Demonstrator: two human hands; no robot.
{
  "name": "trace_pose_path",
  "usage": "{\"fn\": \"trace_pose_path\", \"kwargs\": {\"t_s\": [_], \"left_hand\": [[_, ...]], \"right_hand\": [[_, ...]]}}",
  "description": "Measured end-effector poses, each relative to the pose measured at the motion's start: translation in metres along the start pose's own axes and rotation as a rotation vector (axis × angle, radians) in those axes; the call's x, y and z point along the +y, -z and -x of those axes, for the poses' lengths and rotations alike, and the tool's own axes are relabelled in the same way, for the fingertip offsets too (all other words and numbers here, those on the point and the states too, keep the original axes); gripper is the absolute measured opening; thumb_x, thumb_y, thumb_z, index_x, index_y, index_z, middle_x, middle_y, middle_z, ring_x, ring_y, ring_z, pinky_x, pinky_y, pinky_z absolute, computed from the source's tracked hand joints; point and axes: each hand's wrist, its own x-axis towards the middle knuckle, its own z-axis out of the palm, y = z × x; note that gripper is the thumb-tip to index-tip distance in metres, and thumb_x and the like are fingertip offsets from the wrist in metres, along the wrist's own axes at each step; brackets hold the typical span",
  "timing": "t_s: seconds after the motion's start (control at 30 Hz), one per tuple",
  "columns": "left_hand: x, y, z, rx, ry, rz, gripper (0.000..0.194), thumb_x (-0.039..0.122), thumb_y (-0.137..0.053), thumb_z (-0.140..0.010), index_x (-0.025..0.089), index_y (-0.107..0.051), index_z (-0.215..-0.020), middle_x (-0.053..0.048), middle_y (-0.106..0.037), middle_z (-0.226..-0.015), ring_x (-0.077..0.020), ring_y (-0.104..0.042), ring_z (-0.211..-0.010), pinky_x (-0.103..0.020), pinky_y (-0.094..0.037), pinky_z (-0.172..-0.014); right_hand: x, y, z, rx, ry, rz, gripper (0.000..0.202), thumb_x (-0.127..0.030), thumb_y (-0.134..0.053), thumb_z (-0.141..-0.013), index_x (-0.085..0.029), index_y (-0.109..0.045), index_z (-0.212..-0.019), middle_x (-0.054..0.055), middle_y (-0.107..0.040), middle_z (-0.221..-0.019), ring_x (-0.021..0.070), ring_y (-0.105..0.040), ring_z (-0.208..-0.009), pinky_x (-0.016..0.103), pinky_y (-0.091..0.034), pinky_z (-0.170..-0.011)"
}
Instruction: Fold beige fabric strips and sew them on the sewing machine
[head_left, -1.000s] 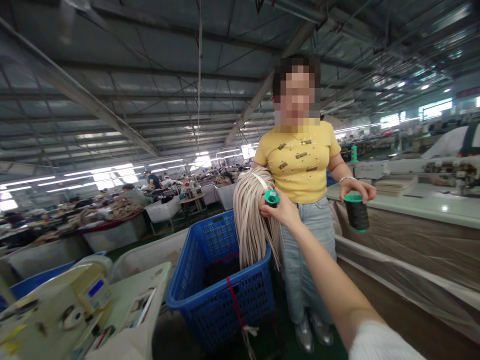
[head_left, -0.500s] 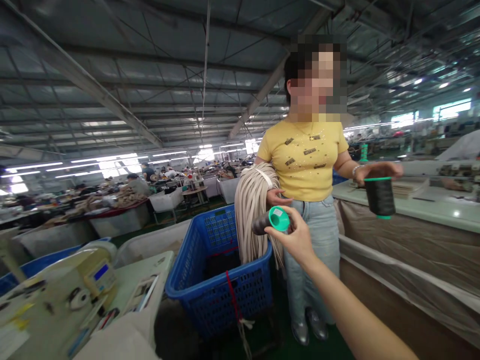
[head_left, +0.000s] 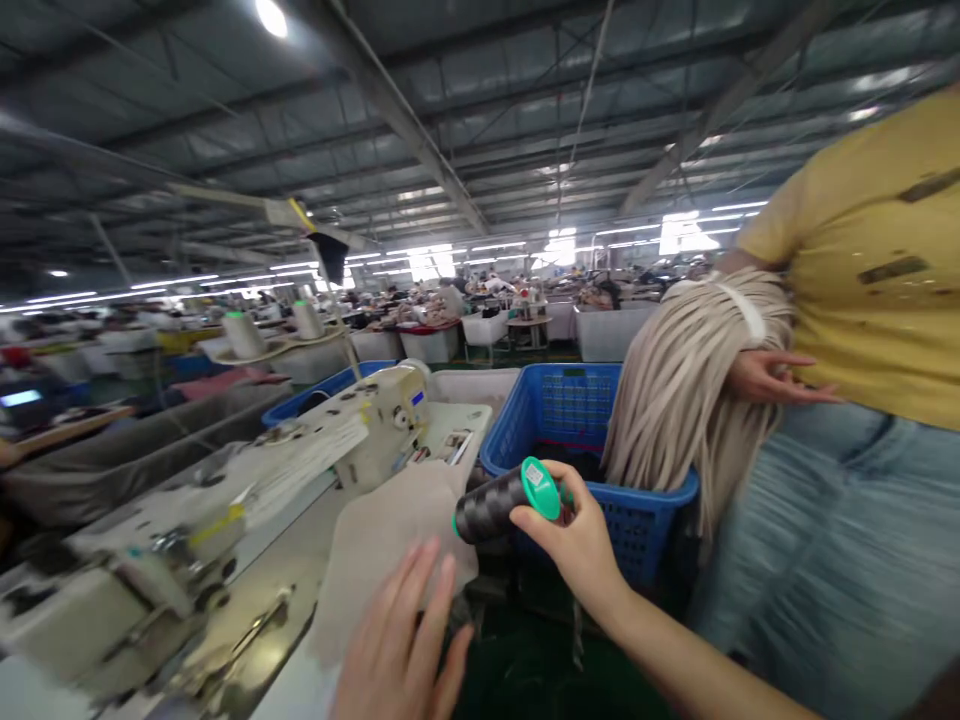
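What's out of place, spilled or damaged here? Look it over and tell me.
Nothing looks spilled or damaged. The dark thread on the spool in the right hand looks evenly wound. Only slightly untidy: some ends of the beige strips hang outside the blue basket. The sewing machine nearest is too blurred to judge.

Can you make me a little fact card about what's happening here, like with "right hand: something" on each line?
right hand: holding a spool of dark thread by its green end
right hand's point
left hand: open, fingers spread, above or on a beige cloth; touching is unclear
machine: sewing machine with a small blue screen
container: blue basket
bundle: beige strips over a person's arm, partly in front of the basket
person: yellow shirt, blue jeans-like clothing
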Motion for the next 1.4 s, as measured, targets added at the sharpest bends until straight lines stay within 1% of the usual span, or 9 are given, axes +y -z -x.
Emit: {"fn": "trace_pose_path", "kwargs": {"t_s": [0.1,0.17,0.23,0.33,0.43,0.53,0.73,1.0,1.4], "left_hand": [[-0.004,-0.033,-0.021,-0.067,0.108,-0.031,0.059,0.025,-0.055,-0.096,0.012,-0.036,-0.150,-0.020,-0.052,-0.142,-0.0351,-0.047,-0.134,-0.050,-0.044,-0.107],[-0.012,-0.055,-0.033,-0.075,0.135,0.140,0.060,0.019,-0.055,-0.093,0.014,-0.035,-0.149,-0.018,-0.057,-0.135,-0.0317,-0.055,-0.124,-0.047,-0.048,-0.102],[-0.021,-0.069,-0.039,-0.140,0.185,0.430,0.057,0.020,-0.063,-0.088,0.018,-0.043,-0.141,-0.014,-0.060,-0.128,-0.0295,-0.057,-0.118,-0.045,-0.049,-0.100],[-0.032,-0.077,-0.038,-0.295,0.255,0.856,0.051,0.018,-0.071,-0.079,0.021,-0.052,-0.126,-0.010,-0.059,-0.123,-0.0272,-0.057,-0.116,-0.043,-0.048,-0.101],[-0.038,-0.077,-0.031,-0.387,0.270,1.048,0.052,0.013,-0.070,-0.073,0.020,-0.054,-0.122,-0.010,-0.056,-0.123,-0.0267,-0.055,-0.117,-0.044,-0.047,-0.104],[-0.039,-0.076,-0.024,-0.402,0.276,0.984,0.056,0.008,-0.065,-0.070,0.021,-0.052,-0.123,-0.010,-0.055,-0.124,-0.0275,-0.053,-0.119,-0.047,-0.046,-0.105],[-0.038,-0.079,-0.016,-0.249,0.190,0.675,0.070,-0.002,-0.050,-0.072,0.017,-0.040,-0.139,-0.016,-0.050,-0.138,-0.0296,-0.047,-0.132,-0.056,-0.042,-0.111],[-0.051,-0.075,-0.013,-0.276,0.086,0.657,0.073,-0.005,-0.047,-0.076,0.021,-0.040,-0.143,-0.014,-0.046,-0.149,-0.0275,-0.038,-0.144,-0.056,-0.037,-0.118],[-0.050,-0.075,-0.012,-0.249,0.057,0.671,0.072,-0.003,-0.052,-0.082,0.024,-0.039,-0.147,-0.014,-0.043,-0.152,-0.0282,-0.033,-0.147,-0.056,-0.037,-0.118]], "right_hand": [[0.014,-0.019,0.010,-0.072,-0.045,-0.031,0.046,-0.041,-0.087,-0.067,-0.022,-0.062,-0.101,-0.001,-0.067,-0.088,0.0187,-0.062,-0.077,0.029,-0.053,-0.073],[0.020,-0.019,0.012,-0.111,-0.045,-0.061,0.050,-0.039,-0.089,-0.065,-0.023,-0.060,-0.102,-0.001,-0.067,-0.090,0.0189,-0.062,-0.079,0.029,-0.053,-0.073],[0.024,-0.011,0.009,-0.200,-0.022,-0.067,0.056,-0.037,-0.091,-0.064,-0.024,-0.059,-0.107,0.000,-0.067,-0.095,0.0201,-0.065,-0.085,0.030,-0.054,-0.075],[0.028,0.004,0.002,-0.441,0.074,-0.006,0.062,-0.038,-0.093,-0.064,-0.025,-0.062,-0.116,0.004,-0.066,-0.114,0.0245,-0.064,-0.106,0.034,-0.054,-0.090],[0.036,0.010,0.000,-0.590,0.174,0.074,0.057,-0.039,-0.088,-0.071,-0.025,-0.065,-0.121,0.007,-0.064,-0.125,0.0277,-0.060,-0.119,0.040,-0.050,-0.101],[0.055,0.001,0.008,-0.540,0.223,0.134,0.054,-0.031,-0.082,-0.078,-0.027,-0.059,-0.127,0.008,-0.063,-0.128,0.0271,-0.060,-0.121,0.041,-0.052,-0.100],[0.092,-0.020,0.025,-0.259,0.389,0.139,0.057,-0.031,-0.083,-0.078,-0.027,-0.050,-0.124,0.011,-0.060,-0.133,0.0288,-0.056,-0.129,0.048,-0.049,-0.105],[0.105,-0.012,0.033,-0.316,0.493,0.251,0.061,-0.026,-0.082,-0.082,-0.030,-0.047,-0.131,0.012,-0.054,-0.143,0.0291,-0.050,-0.134,0.049,-0.051,-0.104],[0.099,-0.013,0.036,-0.295,0.563,0.350,0.057,-0.028,-0.080,-0.084,-0.030,-0.044,-0.129,0.013,-0.056,-0.140,0.0300,-0.052,-0.132,0.052,-0.052,-0.101]]}}
